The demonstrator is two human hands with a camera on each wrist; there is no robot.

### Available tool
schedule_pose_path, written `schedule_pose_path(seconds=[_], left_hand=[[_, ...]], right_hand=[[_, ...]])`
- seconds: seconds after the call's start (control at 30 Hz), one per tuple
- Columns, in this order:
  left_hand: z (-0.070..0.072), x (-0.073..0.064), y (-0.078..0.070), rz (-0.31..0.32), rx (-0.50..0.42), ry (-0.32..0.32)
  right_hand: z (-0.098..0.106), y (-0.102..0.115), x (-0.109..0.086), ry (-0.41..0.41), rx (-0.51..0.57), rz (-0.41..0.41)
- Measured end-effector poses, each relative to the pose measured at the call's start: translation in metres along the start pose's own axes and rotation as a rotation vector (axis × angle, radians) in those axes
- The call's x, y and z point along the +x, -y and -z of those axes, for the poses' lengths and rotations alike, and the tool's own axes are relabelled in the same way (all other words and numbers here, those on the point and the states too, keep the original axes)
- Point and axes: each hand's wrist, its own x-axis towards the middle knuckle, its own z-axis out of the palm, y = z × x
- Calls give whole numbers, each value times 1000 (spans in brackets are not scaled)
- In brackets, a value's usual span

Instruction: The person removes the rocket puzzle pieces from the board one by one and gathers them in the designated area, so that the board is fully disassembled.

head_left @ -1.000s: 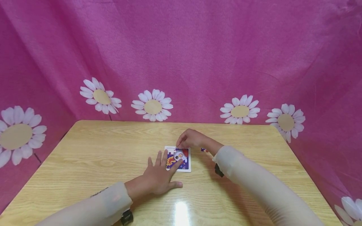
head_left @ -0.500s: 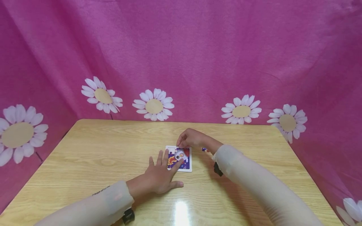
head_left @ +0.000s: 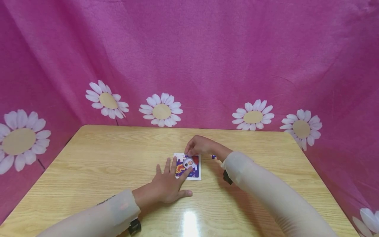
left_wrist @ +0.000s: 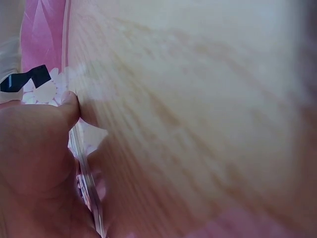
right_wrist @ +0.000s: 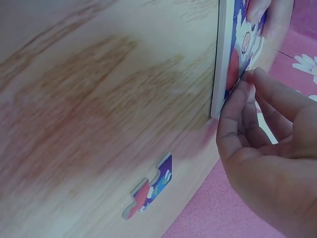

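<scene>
A small square jigsaw puzzle in a white frame lies on the wooden table, showing a rocket with flames on purple. Part of its upper left is bare white. My left hand rests with spread fingers on the puzzle's left and lower part, thumb on the table. At the puzzle's top edge my right hand pinches a puzzle piece between thumb and index finger; the fingers mostly hide it. In the right wrist view those fingertips meet right at the board's edge.
A loose puzzle piece, red and purple, lies on the wooden table right of the puzzle, partly behind the right wrist in the head view. A pink curtain with daisies hangs along the table's back and sides.
The head view has shifted slightly. Both hands keep nearly the same places; the right fingers make only tiny movements at the puzzle's top edge.
</scene>
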Motion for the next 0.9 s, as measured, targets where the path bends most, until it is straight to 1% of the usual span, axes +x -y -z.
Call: schedule_pose_path(seconds=[0.17,0.27,0.37,0.6,0.77,0.9], left_hand=[[3,-1,-1,-3,-6,-11],[4,-1,-1,2,-1,8],[4,-1,-1,2,-6,11],[6,-4,-2,-2,-19,0],[6,-5,-3,-3,-20,-4],[5,-4,-2,-4,-16,-4]], right_hand=[[1,1,0,6,2,-1],[1,2,0,9,1,-3],[1,3,0,8,-12,-3],[0,7,1,18,-31,-27],[-1,8,2,16,-51,-43],[-1,9,1,26,-34,-50]])
